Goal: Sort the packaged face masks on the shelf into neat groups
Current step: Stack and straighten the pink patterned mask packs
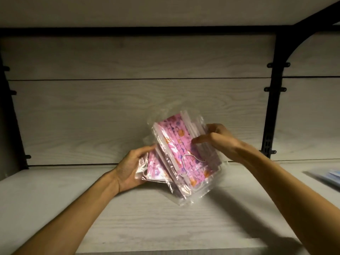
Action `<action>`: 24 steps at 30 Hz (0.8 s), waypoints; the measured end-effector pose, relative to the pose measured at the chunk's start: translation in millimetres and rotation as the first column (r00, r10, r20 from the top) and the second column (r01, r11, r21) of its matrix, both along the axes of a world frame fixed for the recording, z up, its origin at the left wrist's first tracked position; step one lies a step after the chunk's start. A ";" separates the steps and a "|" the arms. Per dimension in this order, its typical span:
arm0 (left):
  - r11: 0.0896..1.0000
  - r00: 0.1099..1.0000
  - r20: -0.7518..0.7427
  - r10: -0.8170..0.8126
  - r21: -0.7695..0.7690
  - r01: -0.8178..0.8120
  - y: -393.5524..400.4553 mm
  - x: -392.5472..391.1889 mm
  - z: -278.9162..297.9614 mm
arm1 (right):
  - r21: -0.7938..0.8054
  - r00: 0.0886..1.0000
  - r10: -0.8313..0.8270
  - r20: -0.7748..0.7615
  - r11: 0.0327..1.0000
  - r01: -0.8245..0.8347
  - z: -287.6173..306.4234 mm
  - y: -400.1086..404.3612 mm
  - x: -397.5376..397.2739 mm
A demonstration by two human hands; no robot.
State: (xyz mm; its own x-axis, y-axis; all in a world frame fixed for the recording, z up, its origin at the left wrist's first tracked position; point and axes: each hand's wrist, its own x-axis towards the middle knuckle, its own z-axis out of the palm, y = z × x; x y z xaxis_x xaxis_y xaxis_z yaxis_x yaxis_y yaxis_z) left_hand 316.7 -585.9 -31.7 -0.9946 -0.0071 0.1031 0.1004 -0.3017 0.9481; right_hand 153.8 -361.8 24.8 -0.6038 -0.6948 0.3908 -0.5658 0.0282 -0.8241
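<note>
shelf: pale wood-grain shelf (55,208), matching back panel, black metal frame (275,89) at right, dim light.
stack: we hold a fanned stack of pink packs (181,150) in clear sleeves, tilted and lifted off the shelf at centre; lower corner looks close to the board, contact can't be told.
left grip: left hand (129,171) cups the stack's lower left end, fingers curled round the packs from below.
right grip: right hand (214,138) holds the upper right edge, thumb on the front face, fingers behind.
other stock: blue packs (329,178) lie flat at the far right edge, well apart, partly cut off by the view.
step: our read is we're squaring the pink group between both hands; it's fanned, not yet aligned.
next move: tap edges flush, then lay the stack flat on the shelf, away from the blue ones. Sleeves look slippery, so we'd keep both ends pinned while lowering.
risk: packs may slide out of the fan if one side lets go.
print: pink with small purple and orange motifs.
writing: no brand or readable text; too blurred.
</note>
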 end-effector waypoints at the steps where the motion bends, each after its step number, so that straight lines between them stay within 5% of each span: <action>1: 1.000 1.000 -0.010 0.009 0.005 -0.009 -0.7 -0.4 1.2 | 0.048 0.999 0.031 -0.026 0.998 -0.030 6.5 0.0 2.0; 11: 0.995 0.991 0.132 -0.017 0.100 0.004 -14.2 7.6 9.5 | 0.366 0.991 0.097 -0.094 0.929 -0.056 10.7 -19.0 20.9; 19: 0.981 0.993 0.064 -0.103 0.170 0.091 -15.4 12.5 11.0 | 0.395 0.948 0.060 -0.312 0.916 0.072 8.7 -28.6 32.1; 24: 0.979 0.977 0.141 -0.159 0.149 0.138 -21.2 15.8 8.8 | 0.446 0.839 0.080 -0.538 0.872 0.203 12.2 -34.9 42.5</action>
